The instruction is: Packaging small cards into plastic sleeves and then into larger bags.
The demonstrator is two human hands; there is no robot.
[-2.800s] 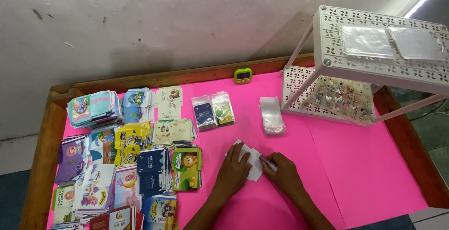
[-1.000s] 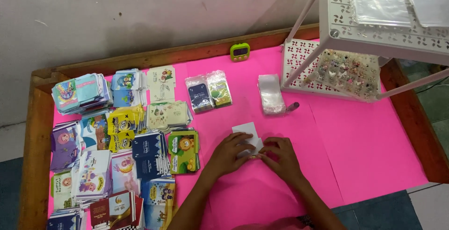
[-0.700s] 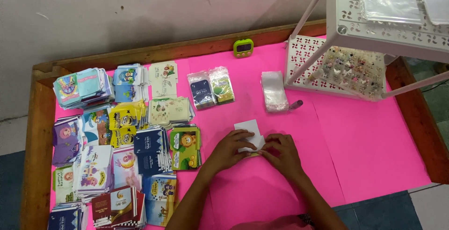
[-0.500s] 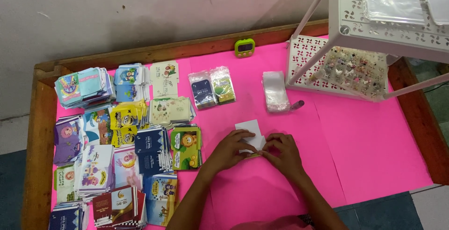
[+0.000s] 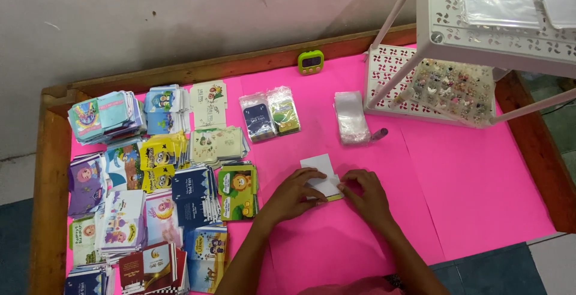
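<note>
Fingers on upright white card

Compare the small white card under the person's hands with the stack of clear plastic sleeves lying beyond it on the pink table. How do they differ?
The white card is opaque and looks like a single piece; the clear plastic sleeves are see-through and piled in a stack. The card is pinned by the left hand and right hand; the sleeves lie untouched. Both lie flat on the pink table.

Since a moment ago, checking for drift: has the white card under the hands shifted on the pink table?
No. The white card sits just below the clear sleeve stack as before, both hands on it; only the camera moved.
</note>
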